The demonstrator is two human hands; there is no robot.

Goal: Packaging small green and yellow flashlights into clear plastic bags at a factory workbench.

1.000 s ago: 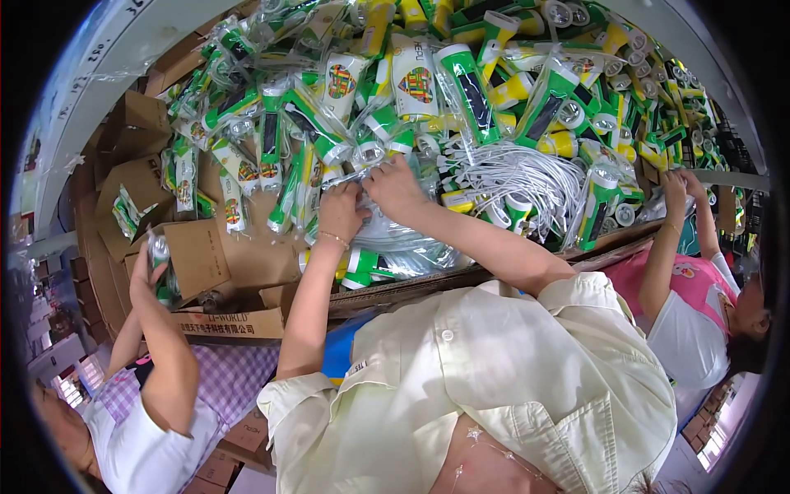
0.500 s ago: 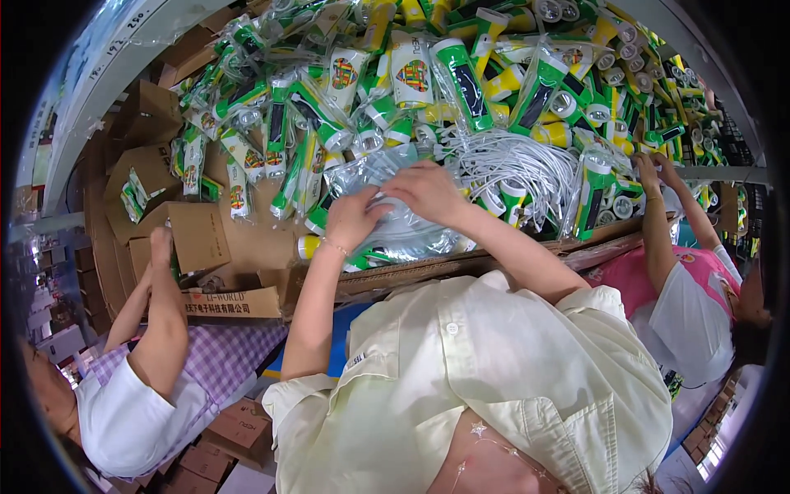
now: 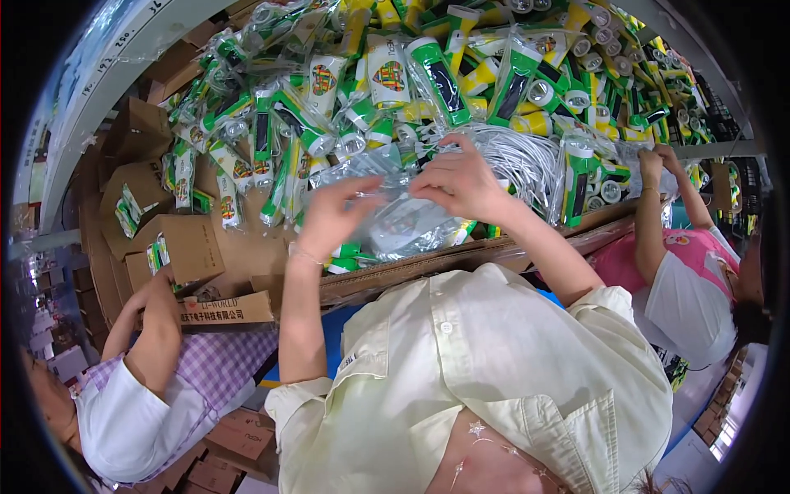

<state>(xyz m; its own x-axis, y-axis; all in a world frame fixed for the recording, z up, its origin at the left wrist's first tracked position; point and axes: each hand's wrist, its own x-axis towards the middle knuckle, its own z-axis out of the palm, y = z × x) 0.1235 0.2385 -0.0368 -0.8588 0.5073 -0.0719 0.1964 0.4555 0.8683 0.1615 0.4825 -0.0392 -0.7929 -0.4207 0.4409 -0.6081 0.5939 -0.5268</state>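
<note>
A stack of clear plastic bags (image 3: 411, 233) lies in front of me on top of green, white and yellow flashlights. My right hand (image 3: 465, 183) is over the bags' far right part, its thumb and forefinger pinched on the edge of a clear bag. On the other side, my left hand (image 3: 331, 216) hovers beside the bags, smeared by motion. Its thumb and fingers look apart, with nothing visible between them. Close to my right hand lies a bundle of white cables (image 3: 522, 165). A bagged flashlight (image 3: 578, 181) stands right of the cables.
Bagged flashlights (image 3: 438, 78) are heaped across the far side. A cardboard edge (image 3: 395, 278) runs along the front. At left, a person's hand (image 3: 156, 288) reaches by an open carton (image 3: 193, 247). At right, another person's hands (image 3: 658, 160) hold clear plastic.
My hands have moved apart from each other over the bags, left hand leftward, right hand rightward. The left person's hand has shifted lower at the carton; the right person's hands now have clear plastic.
</note>
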